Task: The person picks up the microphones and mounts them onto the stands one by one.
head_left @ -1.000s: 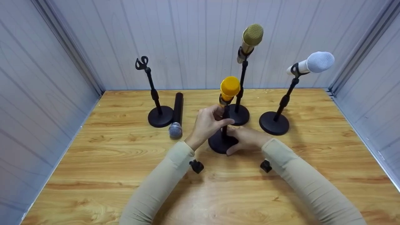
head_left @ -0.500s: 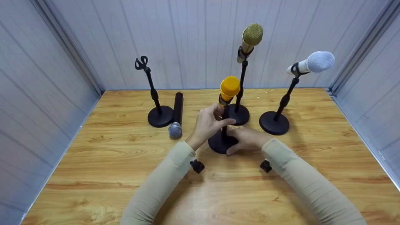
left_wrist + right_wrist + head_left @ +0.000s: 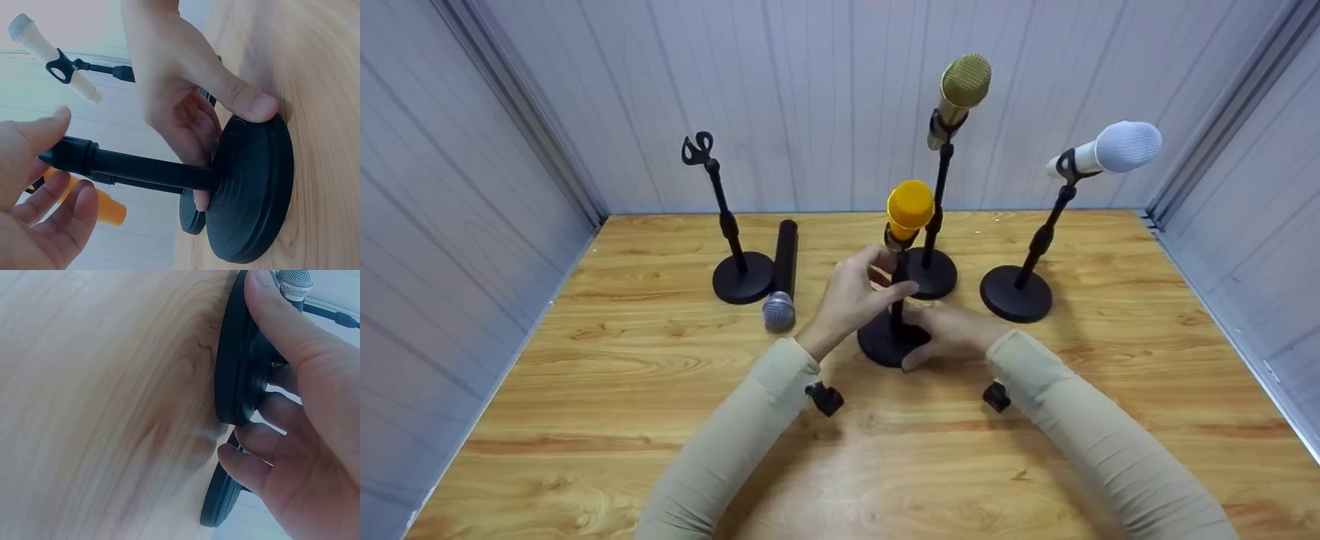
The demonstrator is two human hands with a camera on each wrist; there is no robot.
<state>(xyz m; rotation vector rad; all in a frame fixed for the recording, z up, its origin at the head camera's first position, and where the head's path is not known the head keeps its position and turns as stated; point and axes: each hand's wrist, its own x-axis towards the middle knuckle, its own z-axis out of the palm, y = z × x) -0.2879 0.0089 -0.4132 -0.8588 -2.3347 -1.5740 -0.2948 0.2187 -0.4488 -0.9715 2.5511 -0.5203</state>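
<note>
Around the upright post of a black microphone stand (image 3: 897, 308), near its collar, my left hand (image 3: 855, 292) is curled, thumb in front. My right hand (image 3: 956, 330) grips the stand's round base, with its thumb on the near edge; in the right wrist view, the thumb lies along the base rim (image 3: 230, 365) and the fingers reach behind. A yellow microphone (image 3: 911, 206) sits tilted in the clip on top. In the left wrist view, the post (image 3: 152, 171) runs between thumb and fingers of the left hand (image 3: 39, 208).
Behind stands a gold microphone (image 3: 966, 82) on its stand. A white microphone (image 3: 1125, 148) is clipped to a stand at right. At left, a stand with a bare clip (image 3: 697, 148) is beside a black microphone (image 3: 786, 259) lying on the wooden table (image 3: 622, 360). Panelled walls enclose the back and sides.
The left wrist and thumb have shifted slightly left, while the fingers stay around the post. The right hand keeps its hold on the base. The view has tipped very slightly.
</note>
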